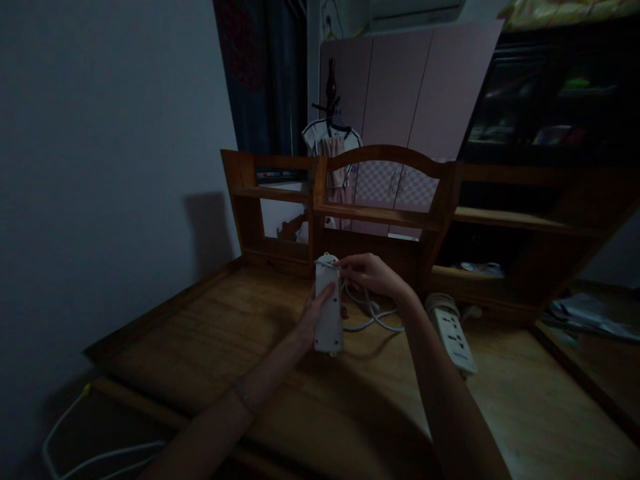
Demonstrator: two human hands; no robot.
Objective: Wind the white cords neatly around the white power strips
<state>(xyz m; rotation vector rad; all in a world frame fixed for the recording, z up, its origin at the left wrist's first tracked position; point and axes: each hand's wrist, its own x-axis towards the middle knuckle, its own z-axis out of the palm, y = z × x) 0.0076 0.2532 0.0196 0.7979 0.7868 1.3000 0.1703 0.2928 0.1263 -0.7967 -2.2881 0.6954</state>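
My left hand (314,312) grips a white power strip (328,325) from its left side, thumb pressed on the face turned toward me. That face shows small dark screw holes and no sockets, and the strip stands upright above the desk. At its top end, my right hand (367,272) pinches the pale power cord (327,265), which crosses the strip there. More of this cord hangs in loose loops behind and right of the strip, below my right hand. The fingers of my left hand behind the strip are hidden.
A second power strip (454,341), sockets up with its cord coiled at the far end, lies on the wooden desk (215,327) at right. A wooden shelf rack (380,215) rises along the back. White cable (100,459) hangs at the lower left, beside the wall (110,167).
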